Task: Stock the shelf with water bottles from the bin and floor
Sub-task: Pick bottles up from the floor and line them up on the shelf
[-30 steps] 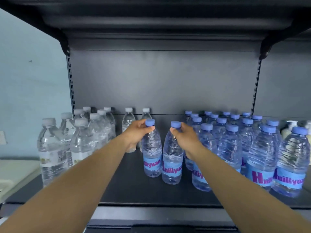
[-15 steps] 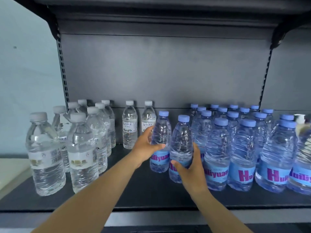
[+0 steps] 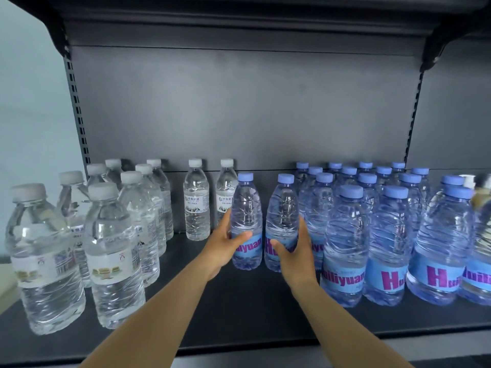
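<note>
**Q:** What has changed since the earlier pictures?

**A:** Both hands have slid down from the caps to the label bands, and the two bottles now stand deeper on the shelf, closer to the blue-capped rows.

**Q:** What are the hands doing?

**A:** The left hand is wrapped around the lower half of the left bottle, thumb across the blue label. The right hand is wrapped the same way around the right bottle. Both bottles stand upright on the dark shelf, close side by side with a thin gap between them.

**Q:** Where do they sit among the others?

**A:** They stand near the middle. Just to their right is the blue-capped group, several rows deep. To the left is a cluster of white-capped bottles, and two more white-capped ones stand at the back wall.

**Q:** How far along is the stocking?

**A:** Well along, by the look of it. Much of the shelf is filled, and these two seem nearly placed; only letting go remains. Bare shelf is left in the middle and front, so more bottles would fit. The bin and floor are out of view, so how many remain cannot be told.
</note>
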Available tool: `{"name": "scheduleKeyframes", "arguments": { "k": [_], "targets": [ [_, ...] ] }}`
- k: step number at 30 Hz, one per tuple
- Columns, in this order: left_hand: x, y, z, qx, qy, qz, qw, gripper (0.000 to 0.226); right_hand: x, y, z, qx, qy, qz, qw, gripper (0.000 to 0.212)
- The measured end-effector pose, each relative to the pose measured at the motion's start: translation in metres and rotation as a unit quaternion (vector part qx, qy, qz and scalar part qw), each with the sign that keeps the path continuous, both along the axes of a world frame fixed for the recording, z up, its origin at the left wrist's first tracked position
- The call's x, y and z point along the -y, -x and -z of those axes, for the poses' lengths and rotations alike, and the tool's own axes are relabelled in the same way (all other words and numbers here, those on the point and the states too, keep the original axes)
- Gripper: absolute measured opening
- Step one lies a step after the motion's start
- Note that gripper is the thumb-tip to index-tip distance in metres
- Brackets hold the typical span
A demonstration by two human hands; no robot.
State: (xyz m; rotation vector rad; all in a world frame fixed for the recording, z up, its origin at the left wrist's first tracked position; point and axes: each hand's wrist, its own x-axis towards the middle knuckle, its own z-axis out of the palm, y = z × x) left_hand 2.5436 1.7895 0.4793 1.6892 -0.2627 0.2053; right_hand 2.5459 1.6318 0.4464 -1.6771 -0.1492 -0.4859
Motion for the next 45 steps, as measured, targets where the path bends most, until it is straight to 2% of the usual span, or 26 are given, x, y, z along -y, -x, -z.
{"name": "scheduleKeyframes", "arguments": {
  "k": [6, 11, 19, 24, 29, 32, 35, 40, 45],
  "targets": [
    [0.009, -0.032, 0.023, 0.063, -0.004, -0.048, 0.997, 0.073, -0.009, -0.03, 0.002, 0.021, -0.036, 0.013, 0.999, 0.077],
    [0.009, -0.064, 0.031, 0.05, -0.001, -0.065, 0.997, 0.063, -0.011, -0.056, 0.005, 0.015, -0.064, 0.01, 0.998, 0.074],
    [0.008, -0.1, 0.035, 0.056, -0.042, -0.074, 0.995, 0.065, -0.016, -0.087, 0.01, 0.023, -0.059, 0.026, 0.998, 0.075],
    [0.011, -0.108, 0.041, 0.09, -0.006, -0.078, 0.993, 0.057, -0.019, -0.099, 0.009, 0.014, -0.056, 0.032, 0.998, 0.074],
    [0.012, -0.113, 0.049, 0.107, 0.02, -0.105, 0.988, 0.064, -0.021, -0.103, 0.007, 0.009, -0.027, 0.06, 0.998, 0.07],
    [0.011, -0.113, 0.051, 0.113, 0.003, -0.11, 0.988, 0.074, -0.02, -0.102, 0.008, 0.01, 0.009, 0.077, 0.997, 0.07],
    [0.009, -0.114, 0.052, 0.119, -0.026, -0.109, 0.986, 0.073, -0.019, -0.101, 0.009, -0.002, 0.029, 0.084, 0.996, 0.068],
    [0.007, -0.116, 0.05, 0.134, -0.081, -0.11, 0.982, 0.071, -0.021, -0.104, 0.008, 0.008, -0.019, 0.081, 0.997, 0.059],
    [0.01, -0.116, 0.049, 0.139, -0.125, -0.13, 0.974, 0.072, -0.021, -0.11, 0.01, -0.009, 0.033, 0.109, 0.993, 0.061]
  ]
}}
